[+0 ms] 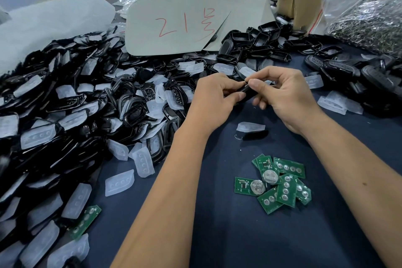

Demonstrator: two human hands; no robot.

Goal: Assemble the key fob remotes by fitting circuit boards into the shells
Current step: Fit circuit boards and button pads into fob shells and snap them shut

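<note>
Above the dark blue table cloth (217,235), mid-bench, both forearms came in from the near edge and met at a black key fob shell (245,91). Left hand (214,99): back of hand up, fingers curled over the shell's left end, thumb laid along its near side. Right hand (285,91): wrist cocked outward, thumb and forefinger pinching the shell's upper edge, remaining fingers curled beneath. Shell held clear of the cloth, tilted, mostly hidden by the fingers; could not tell whether a board sat inside it.

Near side, just right of the forearms: a loose cluster of green circuit boards (280,183), overlapping, some showing round metal battery clips, others rows of button contacts. One stray green board (86,222) lay at the foot of the left-hand heap.

Left: a large heap of black shell frames (65,102) mixed with translucent rubber button pads (118,181), several pads spilled onto the cloth. One pad (250,126) lay alone just beyond the boards, below the hands.

Far right: a group of closed black fobs (339,69). Behind the hands: a grey card with red writing (185,22) propped against the pile, a cardboard box (298,2) beside it, and a clear bag of metal rings (367,22) at far right.
</note>
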